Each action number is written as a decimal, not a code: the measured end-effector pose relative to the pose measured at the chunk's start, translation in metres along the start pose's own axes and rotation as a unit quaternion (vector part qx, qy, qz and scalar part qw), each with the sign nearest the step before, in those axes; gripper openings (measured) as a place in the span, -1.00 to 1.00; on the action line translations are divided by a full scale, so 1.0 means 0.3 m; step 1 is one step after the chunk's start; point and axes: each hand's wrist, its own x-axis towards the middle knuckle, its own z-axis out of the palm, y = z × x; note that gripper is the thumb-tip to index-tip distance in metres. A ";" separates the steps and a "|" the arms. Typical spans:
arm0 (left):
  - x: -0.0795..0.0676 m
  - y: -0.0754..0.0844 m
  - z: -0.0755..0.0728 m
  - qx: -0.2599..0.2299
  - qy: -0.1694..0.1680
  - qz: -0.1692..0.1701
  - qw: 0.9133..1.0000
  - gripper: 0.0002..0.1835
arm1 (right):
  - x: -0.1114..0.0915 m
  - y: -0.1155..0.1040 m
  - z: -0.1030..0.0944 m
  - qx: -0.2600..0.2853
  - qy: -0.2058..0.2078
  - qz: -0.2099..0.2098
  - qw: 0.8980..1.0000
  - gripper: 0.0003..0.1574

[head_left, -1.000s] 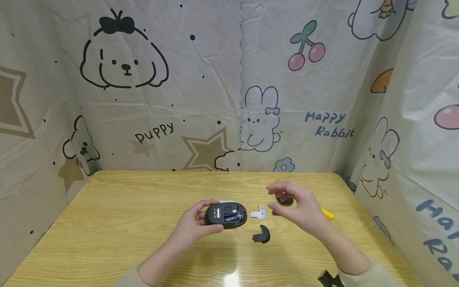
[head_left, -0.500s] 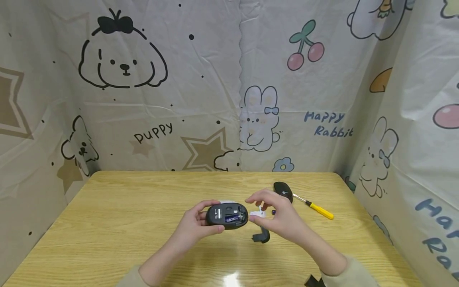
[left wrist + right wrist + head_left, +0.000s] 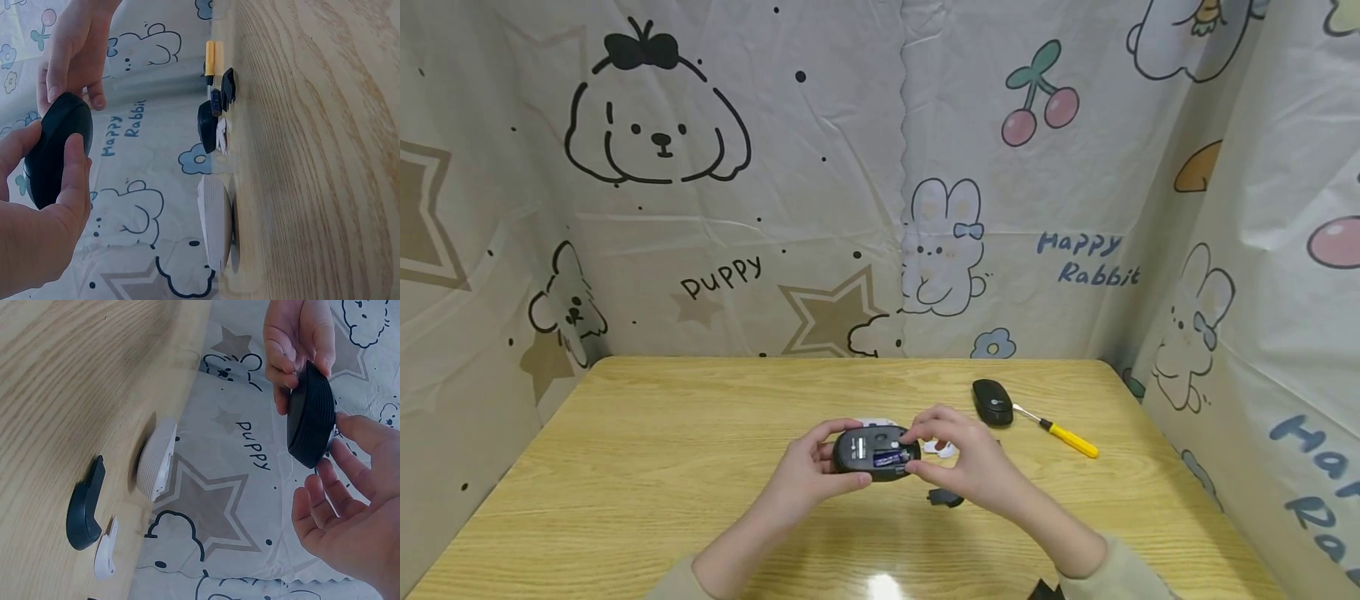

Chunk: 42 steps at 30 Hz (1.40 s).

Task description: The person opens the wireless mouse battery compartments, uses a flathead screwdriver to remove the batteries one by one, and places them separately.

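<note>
A black computer mouse (image 3: 852, 454) is held up in my left hand (image 3: 805, 468), underside facing me. Its battery bay is uncovered, and a purple-blue battery (image 3: 891, 457) lies inside. My left thumb and fingers grip the mouse's left end by its edges. At the other end, my right hand (image 3: 958, 454) has its index finger and thumb at the bay, on either side of the battery's end. Whether they pinch it is hidden. Behind the held mouse a white mouse (image 3: 214, 222) lies on the table.
To the right lie a black cover piece (image 3: 945, 497), a white cover piece (image 3: 940, 448), another black mouse (image 3: 992, 402) and a screwdriver (image 3: 1071, 439) with a yellow handle. A loose battery (image 3: 215, 102) shows near them in the left wrist view.
My right hand has moved left from above the other black mouse to the held mouse's battery bay. The left hand and its mouse have barely shifted.
</note>
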 end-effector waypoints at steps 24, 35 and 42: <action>0.001 -0.004 0.003 0.005 0.003 0.002 1.000 -0.25 | 0.001 0.007 0.014 0.022 0.009 -0.015 1.000 -0.82; 0.003 -0.001 0.004 0.007 -0.002 0.008 1.000 -0.26 | 0.002 0.002 0.012 0.018 0.010 -0.037 0.999 -0.85; 0.000 -0.002 0.005 0.004 -0.002 0.006 1.000 -0.26 | -0.004 0.006 0.012 0.016 0.006 -0.032 0.999 -0.83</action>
